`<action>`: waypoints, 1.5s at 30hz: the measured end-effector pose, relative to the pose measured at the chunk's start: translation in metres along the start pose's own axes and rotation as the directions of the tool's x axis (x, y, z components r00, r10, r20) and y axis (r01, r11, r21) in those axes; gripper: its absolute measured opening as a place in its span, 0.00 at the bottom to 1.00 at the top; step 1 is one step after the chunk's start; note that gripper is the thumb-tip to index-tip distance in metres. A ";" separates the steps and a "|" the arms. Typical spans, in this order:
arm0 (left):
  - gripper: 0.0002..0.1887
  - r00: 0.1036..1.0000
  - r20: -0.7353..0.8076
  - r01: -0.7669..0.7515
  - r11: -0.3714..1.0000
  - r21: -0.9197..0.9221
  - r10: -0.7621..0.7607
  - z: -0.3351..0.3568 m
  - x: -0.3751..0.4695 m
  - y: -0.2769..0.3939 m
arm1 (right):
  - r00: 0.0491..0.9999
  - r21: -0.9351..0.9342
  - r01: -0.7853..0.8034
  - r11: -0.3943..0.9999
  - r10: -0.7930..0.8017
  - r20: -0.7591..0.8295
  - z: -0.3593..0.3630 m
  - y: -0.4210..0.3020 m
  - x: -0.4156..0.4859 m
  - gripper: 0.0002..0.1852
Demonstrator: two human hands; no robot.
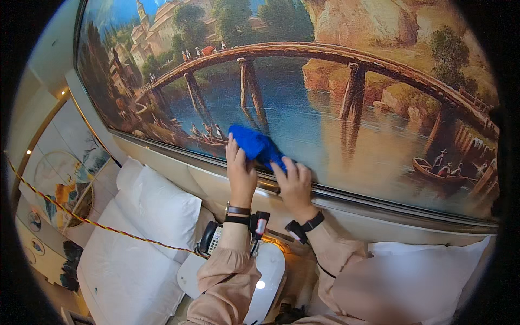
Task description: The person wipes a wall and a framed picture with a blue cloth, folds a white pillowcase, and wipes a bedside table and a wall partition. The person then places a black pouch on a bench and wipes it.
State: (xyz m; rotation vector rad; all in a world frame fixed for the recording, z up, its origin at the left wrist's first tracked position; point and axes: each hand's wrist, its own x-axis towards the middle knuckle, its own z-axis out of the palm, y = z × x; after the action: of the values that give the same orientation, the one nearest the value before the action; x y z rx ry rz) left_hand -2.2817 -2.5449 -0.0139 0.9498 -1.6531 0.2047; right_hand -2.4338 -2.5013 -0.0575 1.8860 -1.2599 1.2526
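Note:
A bunched blue cloth lies against the lower part of a large framed painting of a wooden bridge over water. On the cloth's left side, my left hand has its fingers pressed along the edge, holding it. My right hand is at the cloth's lower right end, fingertips on it, just above the dark lower frame. Whether the right fingers grip the cloth or only touch it cannot be told. Both wrists carry black straps with small devices.
Below stands a white bedside table with a corded telephone. A bed with white pillows is at the left, another white pillow at the right. A padded headboard panel runs under the frame. A red-yellow twisted cord crosses the left side.

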 end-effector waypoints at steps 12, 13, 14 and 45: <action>0.16 0.845 0.530 0.094 0.995 -0.017 -0.071 -0.007 -0.164 0.010 | 0.984 0.077 -0.074 0.994 0.060 0.168 -0.042 -0.015 -0.065 0.07; 0.14 0.818 0.571 0.059 0.998 0.027 -0.064 -0.012 -0.191 0.012 | 0.983 0.041 -0.062 0.997 0.054 0.174 -0.051 -0.018 -0.085 0.06; 0.14 0.755 0.645 0.117 0.992 0.036 -0.113 -0.018 -0.212 0.021 | 0.954 0.051 -0.184 0.982 0.166 0.250 -0.058 -0.019 -0.111 0.06; 0.39 0.392 -0.119 0.886 0.409 -0.218 -0.912 -0.674 -0.624 0.183 | -0.343 0.117 -0.887 0.447 -0.807 0.482 -0.221 -0.674 -0.283 0.10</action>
State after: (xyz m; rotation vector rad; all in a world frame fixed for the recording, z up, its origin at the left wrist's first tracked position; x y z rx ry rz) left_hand -1.8992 -1.7331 -0.2826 1.5473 -0.7109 -0.5386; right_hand -1.9462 -1.9277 -0.1844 4.4394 -1.0326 -1.3113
